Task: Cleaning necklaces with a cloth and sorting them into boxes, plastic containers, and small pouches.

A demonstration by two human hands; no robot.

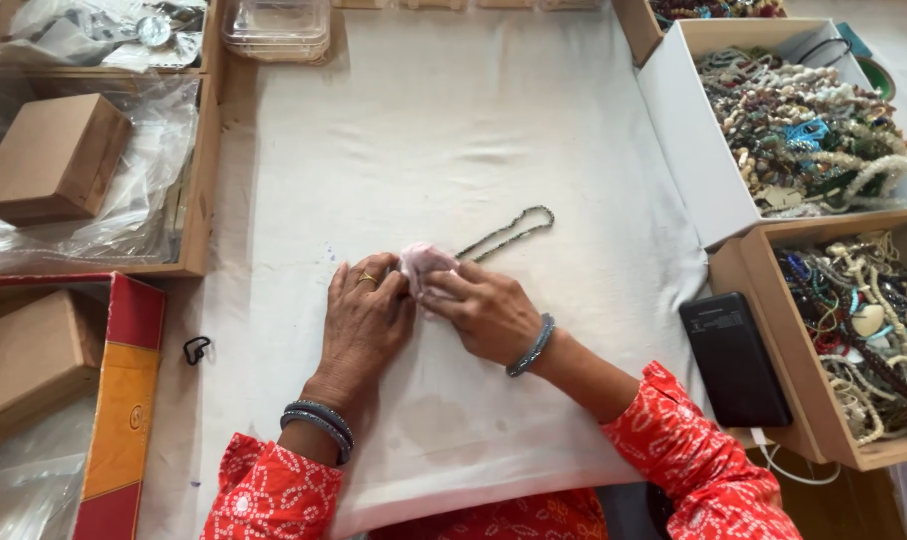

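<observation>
We take the white cloth (443, 130) over the desk as our landmark: off its left edge we see cardboard boxes (53, 155) in clear plastic, and near its middle our left hand (365, 310) lies flat, fingers loosely bent against a small pink tissue wad (425, 262). Our right hand (483, 312) pinches that wad from its right side, and a dark beaded chain (508, 232) runs up-right from it. A black power bank (733, 358) lies at the cloth's right edge, with boxes of beaded jewellery (808, 130) beyond.
</observation>
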